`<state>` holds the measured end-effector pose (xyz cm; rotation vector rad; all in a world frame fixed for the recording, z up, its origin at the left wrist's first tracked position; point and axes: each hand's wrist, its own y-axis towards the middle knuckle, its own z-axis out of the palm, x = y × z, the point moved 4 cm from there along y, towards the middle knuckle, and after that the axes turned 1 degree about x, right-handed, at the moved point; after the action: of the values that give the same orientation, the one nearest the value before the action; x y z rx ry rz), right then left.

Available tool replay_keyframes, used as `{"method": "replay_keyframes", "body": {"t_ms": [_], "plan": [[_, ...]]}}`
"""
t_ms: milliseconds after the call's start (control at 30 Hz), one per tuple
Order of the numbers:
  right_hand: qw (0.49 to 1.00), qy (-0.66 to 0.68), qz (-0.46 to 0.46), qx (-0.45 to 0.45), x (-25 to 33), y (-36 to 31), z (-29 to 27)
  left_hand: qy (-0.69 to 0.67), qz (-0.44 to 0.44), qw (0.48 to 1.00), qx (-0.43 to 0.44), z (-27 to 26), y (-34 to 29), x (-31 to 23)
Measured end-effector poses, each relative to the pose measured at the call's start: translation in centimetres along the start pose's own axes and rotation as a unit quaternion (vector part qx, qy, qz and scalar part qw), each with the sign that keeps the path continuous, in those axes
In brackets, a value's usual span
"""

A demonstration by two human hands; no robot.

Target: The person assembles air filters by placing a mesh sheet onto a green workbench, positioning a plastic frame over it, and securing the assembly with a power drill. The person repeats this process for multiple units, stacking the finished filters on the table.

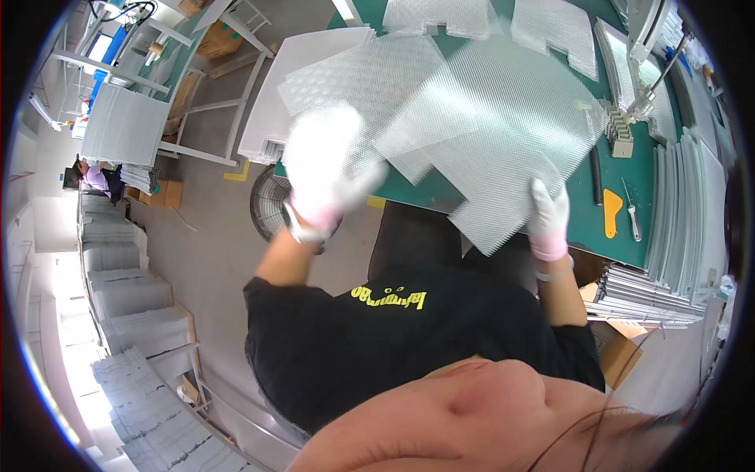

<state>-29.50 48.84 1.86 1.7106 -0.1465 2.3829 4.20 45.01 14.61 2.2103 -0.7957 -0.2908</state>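
Note:
In a white glove, my right hand [548,216] grips the near right edge of a clear, ribbed plastic sheet [511,118] with notched corners, its thumb lying on top. The sheet is tilted over the green table [436,189], and its near corner hangs past the table's front edge. My left hand [324,161], also gloved, is smeared by motion over the left end of the table, so its fingers cannot be read. Beside it lies another clear textured sheet [362,71], partly covering a stack of white sheets [263,102].
An orange scraper [611,212], a white-handled tool [635,224] and a dark bar [596,177] lie at the right, near a metal block fixture [620,134]. Upright panels [684,212] line the right side. A round fan [269,204] stands on the floor at left.

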Motion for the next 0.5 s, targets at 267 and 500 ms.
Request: {"method": "replay_keyframes", "body": {"t_ms": [267, 500], "plan": [[0.999, 0.045, 0.014, -0.010, -0.3, -3.8, -13.8, 0.009, -0.222, 0.854, 0.470, 9.2, 3.6, 22.6], [1.000, -0.003, -0.014, -0.013, 0.5, -0.9, -12.2, -0.420, -0.300, 0.834, 0.195, -2.5, 7.7, 22.6]]}}
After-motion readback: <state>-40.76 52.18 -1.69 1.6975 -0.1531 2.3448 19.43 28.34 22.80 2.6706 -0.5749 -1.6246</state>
